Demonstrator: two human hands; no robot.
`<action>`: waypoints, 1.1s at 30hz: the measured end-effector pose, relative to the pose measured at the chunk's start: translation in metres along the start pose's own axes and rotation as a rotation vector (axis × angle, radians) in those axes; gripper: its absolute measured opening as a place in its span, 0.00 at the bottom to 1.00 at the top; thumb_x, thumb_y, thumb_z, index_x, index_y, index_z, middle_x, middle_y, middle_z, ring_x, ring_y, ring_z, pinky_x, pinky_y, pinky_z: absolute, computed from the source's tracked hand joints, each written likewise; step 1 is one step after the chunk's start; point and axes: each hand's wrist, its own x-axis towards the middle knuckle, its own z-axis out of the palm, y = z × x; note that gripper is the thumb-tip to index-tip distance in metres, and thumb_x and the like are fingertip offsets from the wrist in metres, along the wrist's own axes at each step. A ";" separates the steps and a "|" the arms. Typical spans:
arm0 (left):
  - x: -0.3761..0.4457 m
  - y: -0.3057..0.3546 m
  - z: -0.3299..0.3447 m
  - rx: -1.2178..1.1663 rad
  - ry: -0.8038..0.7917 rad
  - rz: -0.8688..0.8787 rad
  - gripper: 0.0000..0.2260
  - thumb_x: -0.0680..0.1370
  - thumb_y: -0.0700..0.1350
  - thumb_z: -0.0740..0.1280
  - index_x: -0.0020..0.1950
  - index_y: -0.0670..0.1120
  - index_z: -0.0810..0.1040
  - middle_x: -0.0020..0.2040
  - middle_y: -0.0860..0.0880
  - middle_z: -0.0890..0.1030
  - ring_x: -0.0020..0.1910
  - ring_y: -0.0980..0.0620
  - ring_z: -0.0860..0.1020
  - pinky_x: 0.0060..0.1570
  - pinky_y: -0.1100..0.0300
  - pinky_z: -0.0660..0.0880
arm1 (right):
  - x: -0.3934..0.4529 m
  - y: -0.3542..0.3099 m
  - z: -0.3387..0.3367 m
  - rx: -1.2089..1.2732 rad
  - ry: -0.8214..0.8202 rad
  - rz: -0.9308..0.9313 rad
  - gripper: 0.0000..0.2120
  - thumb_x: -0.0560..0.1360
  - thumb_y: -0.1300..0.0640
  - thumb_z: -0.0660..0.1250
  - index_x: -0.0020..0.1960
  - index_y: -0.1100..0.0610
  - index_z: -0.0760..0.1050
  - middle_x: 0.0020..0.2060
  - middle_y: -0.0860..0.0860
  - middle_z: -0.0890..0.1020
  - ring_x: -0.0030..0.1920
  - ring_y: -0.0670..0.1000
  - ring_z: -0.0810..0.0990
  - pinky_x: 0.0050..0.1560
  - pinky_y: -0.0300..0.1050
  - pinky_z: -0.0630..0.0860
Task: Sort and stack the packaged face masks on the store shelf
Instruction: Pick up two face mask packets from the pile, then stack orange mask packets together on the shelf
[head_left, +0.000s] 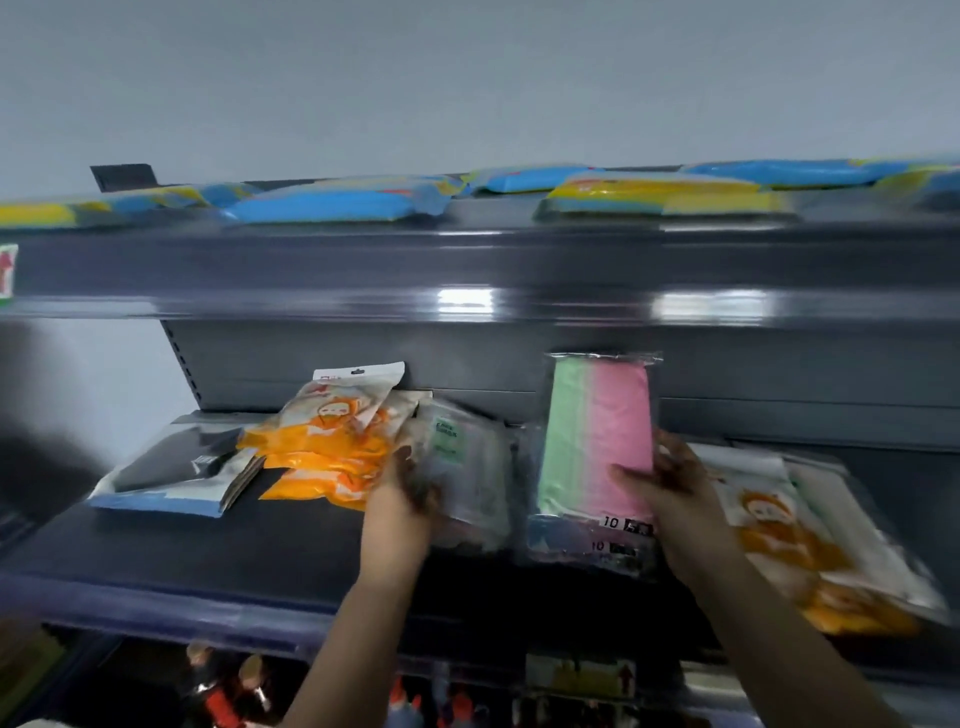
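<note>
Two hands on packs, right hand fingers pinching pink-green mask pack, left hand gripping clear pack

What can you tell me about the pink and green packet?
The pink and green packet is a clear, shiny plastic bag with folded masks inside, green on the left and pink on the right. A dark strip at its bottom shows the number 10. It stands nearly upright on the middle shelf, atop similar packets. The right hand grips its lower right edge, thumb across the front.
</note>
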 end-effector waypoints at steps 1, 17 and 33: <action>-0.001 -0.001 -0.001 0.141 -0.002 0.037 0.26 0.74 0.35 0.67 0.71 0.43 0.65 0.64 0.41 0.75 0.61 0.40 0.75 0.54 0.52 0.72 | 0.001 0.002 -0.001 -0.020 0.012 -0.002 0.31 0.54 0.65 0.78 0.54 0.58 0.72 0.37 0.45 0.85 0.39 0.42 0.83 0.39 0.37 0.79; -0.012 -0.010 0.028 0.708 -0.245 0.306 0.20 0.78 0.53 0.57 0.61 0.43 0.79 0.61 0.42 0.80 0.59 0.42 0.78 0.56 0.52 0.74 | -0.001 -0.012 0.003 -0.988 -0.010 0.011 0.38 0.69 0.47 0.70 0.72 0.59 0.59 0.63 0.58 0.75 0.62 0.58 0.74 0.60 0.44 0.69; -0.071 0.114 0.162 0.694 -0.422 0.665 0.24 0.73 0.57 0.51 0.60 0.49 0.78 0.57 0.50 0.80 0.55 0.46 0.79 0.55 0.52 0.74 | -0.002 -0.041 -0.133 -1.051 0.107 -0.015 0.28 0.71 0.55 0.71 0.69 0.57 0.67 0.63 0.56 0.74 0.64 0.56 0.72 0.61 0.46 0.70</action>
